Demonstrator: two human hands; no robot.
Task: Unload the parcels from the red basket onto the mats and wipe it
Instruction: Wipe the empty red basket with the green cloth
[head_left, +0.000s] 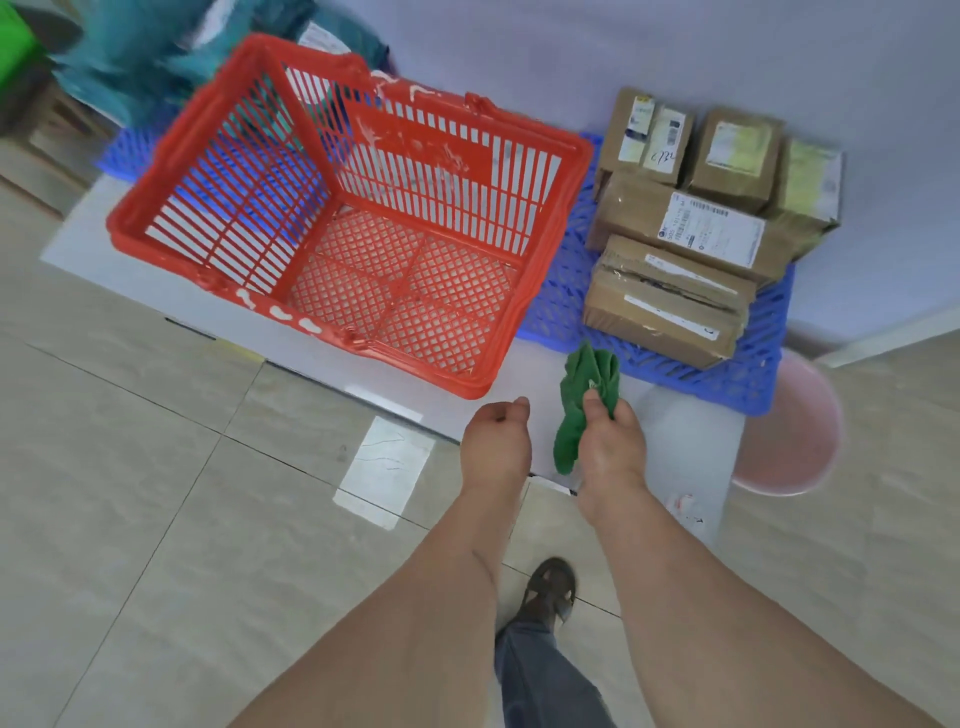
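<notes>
A right hand (605, 441) pinches a green cloth (584, 400) beside the red basket (332, 218); the left hand (496, 441) hangs loosely curled, grip released. Blurred teal bags (150, 57) lie partly cut off behind.

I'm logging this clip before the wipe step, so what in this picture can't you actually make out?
Head view only:
- Teal bags beyond the red basket: motion-blurred, cut by the top edge.
- Parcels on the blue mat: label print too small to read.
- Pink tub: mostly hidden under the mat.
- Left hand: fingers curled under, palm side hidden.
- Green cloth: part hidden by the right hand.
</notes>
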